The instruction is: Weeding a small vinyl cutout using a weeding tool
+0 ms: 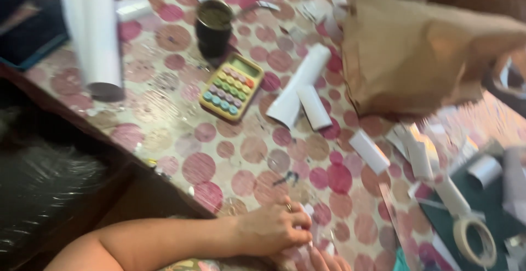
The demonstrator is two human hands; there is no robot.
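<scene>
My left hand (276, 228) wears a ring and reaches in from the lower left, resting on the pink-dotted tablecloth (219, 161) near the front edge. Its fingers are closed on a small white piece of paper (308, 212). Only the fingertips of my right hand (324, 260) show at the bottom edge. They lie just below the left hand and touch the same paper. The blur hides what the right hand grips.
A yellow calculator (231, 87) with coloured keys, a dark cup (213, 24) and white paper tubes (302, 82) lie mid-table. At right sit a brown paper bag (422, 52), small paper rolls (368, 150), a green mat (482, 205) and a tape roll (475, 241). A tall white roll (93, 30) stands at left.
</scene>
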